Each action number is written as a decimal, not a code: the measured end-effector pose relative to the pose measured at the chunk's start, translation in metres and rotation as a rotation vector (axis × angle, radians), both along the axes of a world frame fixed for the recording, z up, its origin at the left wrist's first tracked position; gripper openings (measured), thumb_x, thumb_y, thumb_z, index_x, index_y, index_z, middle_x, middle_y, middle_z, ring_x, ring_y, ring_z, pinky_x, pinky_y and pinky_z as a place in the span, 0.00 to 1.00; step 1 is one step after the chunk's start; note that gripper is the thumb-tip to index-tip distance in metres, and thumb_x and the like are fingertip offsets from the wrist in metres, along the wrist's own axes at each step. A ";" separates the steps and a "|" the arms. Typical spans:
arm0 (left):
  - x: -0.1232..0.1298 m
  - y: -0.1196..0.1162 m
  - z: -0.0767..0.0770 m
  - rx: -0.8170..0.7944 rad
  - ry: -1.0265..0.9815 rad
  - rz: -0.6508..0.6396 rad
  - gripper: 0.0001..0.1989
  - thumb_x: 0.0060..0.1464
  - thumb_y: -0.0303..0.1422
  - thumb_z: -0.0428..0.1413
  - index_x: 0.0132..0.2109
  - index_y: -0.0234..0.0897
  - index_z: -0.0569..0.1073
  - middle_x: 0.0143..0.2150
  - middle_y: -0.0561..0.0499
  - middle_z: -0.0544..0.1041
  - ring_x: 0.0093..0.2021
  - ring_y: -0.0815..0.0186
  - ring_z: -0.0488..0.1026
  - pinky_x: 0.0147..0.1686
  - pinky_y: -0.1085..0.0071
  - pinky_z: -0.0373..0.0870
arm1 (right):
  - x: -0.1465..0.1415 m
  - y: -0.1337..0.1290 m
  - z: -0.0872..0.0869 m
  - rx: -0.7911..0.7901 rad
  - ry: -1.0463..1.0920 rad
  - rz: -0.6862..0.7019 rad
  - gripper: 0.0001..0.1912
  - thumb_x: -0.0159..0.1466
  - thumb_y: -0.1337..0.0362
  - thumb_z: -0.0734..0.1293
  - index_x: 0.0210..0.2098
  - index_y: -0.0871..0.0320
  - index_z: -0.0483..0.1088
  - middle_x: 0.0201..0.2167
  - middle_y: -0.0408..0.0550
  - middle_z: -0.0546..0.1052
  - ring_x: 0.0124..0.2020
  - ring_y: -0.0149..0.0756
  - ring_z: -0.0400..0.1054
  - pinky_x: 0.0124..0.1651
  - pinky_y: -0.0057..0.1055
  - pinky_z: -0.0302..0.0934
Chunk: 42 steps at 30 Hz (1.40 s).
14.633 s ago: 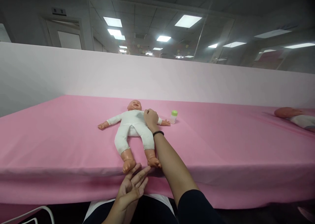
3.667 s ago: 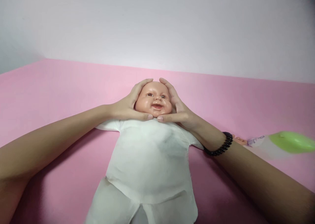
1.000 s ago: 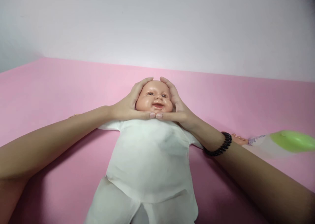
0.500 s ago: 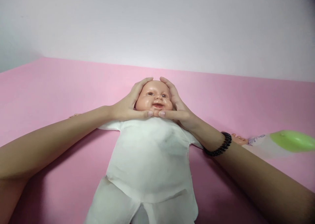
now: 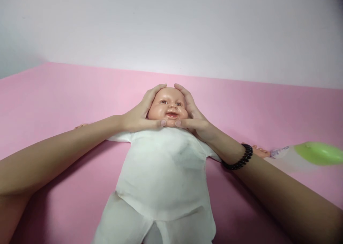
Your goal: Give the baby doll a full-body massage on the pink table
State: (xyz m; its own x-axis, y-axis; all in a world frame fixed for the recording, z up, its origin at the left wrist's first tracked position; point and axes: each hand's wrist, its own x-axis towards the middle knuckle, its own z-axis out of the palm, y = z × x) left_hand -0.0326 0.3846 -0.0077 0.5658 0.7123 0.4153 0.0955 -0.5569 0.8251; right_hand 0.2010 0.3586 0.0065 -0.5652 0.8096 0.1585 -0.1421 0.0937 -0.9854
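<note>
A baby doll (image 5: 163,172) with a white cloth body lies on its back, its hard plastic head towards the far side. My left hand (image 5: 142,111) cups one side of the head, fingers reaching up to the crown and thumb along the chin. On the other side my right hand (image 5: 194,113) holds the head the same way, its thumb tip on the chin. A small gap separates the two thumbs, and another the fingertips at the top. The doll's arms stretch out sideways, partly hidden beneath my forearms.
The doll rests on a pink surface (image 5: 88,90) that meets a pale wall (image 5: 171,29) at the back. To the right, beside the doll's hand, lies a clear bottle with a green end (image 5: 318,153). A black coiled band (image 5: 239,160) circles my right wrist.
My right thumb has shifted slightly to the right along the doll's chin, widening the gap between the thumbs. Both hands still hold the head.
</note>
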 end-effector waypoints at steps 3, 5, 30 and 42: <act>-0.001 0.001 0.000 0.027 0.018 -0.008 0.56 0.46 0.52 0.71 0.75 0.54 0.51 0.77 0.42 0.47 0.77 0.37 0.45 0.72 0.36 0.52 | 0.000 -0.001 0.001 -0.012 0.009 0.011 0.57 0.58 0.58 0.77 0.75 0.32 0.41 0.74 0.46 0.57 0.67 0.54 0.66 0.67 0.55 0.65; -0.002 0.001 0.000 0.036 0.023 -0.009 0.56 0.46 0.52 0.71 0.75 0.55 0.50 0.77 0.42 0.47 0.77 0.37 0.44 0.72 0.36 0.52 | -0.001 -0.002 0.002 -0.014 0.002 0.018 0.58 0.58 0.57 0.78 0.75 0.32 0.40 0.74 0.46 0.57 0.68 0.54 0.65 0.67 0.55 0.65; -0.004 0.007 -0.005 0.286 0.138 0.041 0.54 0.55 0.57 0.63 0.77 0.47 0.45 0.76 0.37 0.50 0.75 0.38 0.50 0.70 0.37 0.55 | -0.005 0.003 -0.007 0.125 -0.036 -0.080 0.52 0.59 0.54 0.76 0.74 0.38 0.44 0.73 0.47 0.58 0.68 0.51 0.64 0.67 0.51 0.66; -0.009 -0.030 0.002 0.422 0.563 0.324 0.44 0.68 0.55 0.44 0.79 0.35 0.40 0.80 0.36 0.45 0.76 0.42 0.53 0.67 0.49 0.64 | 0.000 -0.016 -0.022 0.440 -0.487 -0.516 0.55 0.65 0.34 0.65 0.78 0.54 0.39 0.75 0.59 0.56 0.74 0.52 0.55 0.71 0.50 0.59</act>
State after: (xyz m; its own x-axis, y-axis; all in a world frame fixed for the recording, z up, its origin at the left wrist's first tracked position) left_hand -0.0416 0.3550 -0.0052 0.5623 0.7237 0.4000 0.6498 -0.6859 0.3275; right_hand 0.2011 0.3430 -0.0159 -0.2277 0.9069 0.3546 0.4568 0.4211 -0.7836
